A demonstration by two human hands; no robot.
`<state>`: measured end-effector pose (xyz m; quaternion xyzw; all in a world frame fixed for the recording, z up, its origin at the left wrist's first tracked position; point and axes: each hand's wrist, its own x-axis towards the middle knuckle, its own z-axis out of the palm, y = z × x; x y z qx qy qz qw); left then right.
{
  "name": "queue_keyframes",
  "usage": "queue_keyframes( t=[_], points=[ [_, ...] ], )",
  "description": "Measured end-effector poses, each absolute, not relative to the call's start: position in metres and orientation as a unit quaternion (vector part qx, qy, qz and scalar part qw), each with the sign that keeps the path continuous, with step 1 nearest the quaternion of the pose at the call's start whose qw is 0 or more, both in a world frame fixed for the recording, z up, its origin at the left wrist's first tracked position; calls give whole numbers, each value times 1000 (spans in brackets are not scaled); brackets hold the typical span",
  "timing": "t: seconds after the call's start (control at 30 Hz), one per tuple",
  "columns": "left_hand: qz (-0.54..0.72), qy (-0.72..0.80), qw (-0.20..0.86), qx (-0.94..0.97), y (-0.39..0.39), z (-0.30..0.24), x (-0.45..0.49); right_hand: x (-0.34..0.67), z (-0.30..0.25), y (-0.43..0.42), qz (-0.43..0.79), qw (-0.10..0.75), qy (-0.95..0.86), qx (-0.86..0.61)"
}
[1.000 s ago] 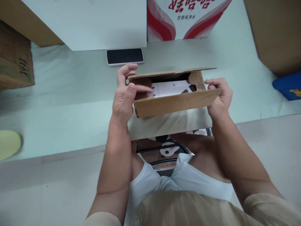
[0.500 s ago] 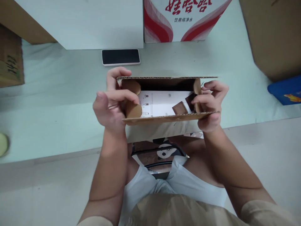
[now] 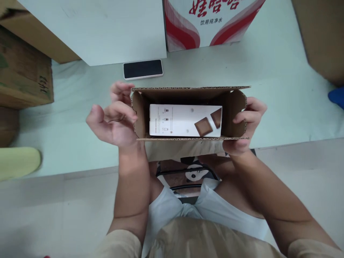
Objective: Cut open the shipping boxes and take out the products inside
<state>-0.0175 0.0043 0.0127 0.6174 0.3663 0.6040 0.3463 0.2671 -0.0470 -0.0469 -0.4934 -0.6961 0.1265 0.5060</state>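
An open cardboard box (image 3: 188,94) is held up in front of me between both hands. Inside lies a white carton (image 3: 178,122) with brown square pictures and small printed diagrams. At the box's left end, my left hand (image 3: 114,118) has its fingers bent against the small end flap and far corner, thumb sticking out away from the box. My right hand (image 3: 247,123) grips the right end, fingers over the raised end flap and thumb low along the near side. The box's underside is hidden.
A phone (image 3: 143,69) lies on the pale green cloth (image 3: 67,136) beyond the box. Behind it stand a white box (image 3: 113,28) and a red-and-white water carton (image 3: 206,32). Brown boxes (image 3: 24,64) are at left, with a yellow-green object (image 3: 20,163) nearer. A blue object (image 3: 337,97) is at right.
Both small end flaps have swung outward and up from inside the box, so more of the white carton shows. My left hand has moved left, the right slightly right.
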Motion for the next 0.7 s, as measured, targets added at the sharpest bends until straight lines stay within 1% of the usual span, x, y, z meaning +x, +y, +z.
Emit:
queue_keyframes(
  t=[0.1, 0.13, 0.2, 0.33, 0.53, 0.63, 0.7],
  points=[
    [440, 409, 300, 741, 4, 34, -10, 265, -47, -51, 56, 556, -667, -493],
    [399, 402, 293, 770, 3, 42, -5, 265, -46, -51, 50, 552, -675, -487],
    [330, 386, 277, 816, 0, 60, 5, 264, -44, -51, 65, 559, -697, -445],
    [205, 363, 253, 873, -12, 93, 23, 265, -41, -51, 92, 609, -712, -338],
    [-23, 315, 244, 917, -20, 127, 47, 260, -45, -52, 102, 633, -693, -329],
    [-86, 317, 208, 921, -17, 132, 56, 259, -45, -51, 126, 634, -692, -321],
    [-107, 321, 190, 921, -14, 132, 58, 260, -43, -50, 147, 615, -697, -337]
  ],
)
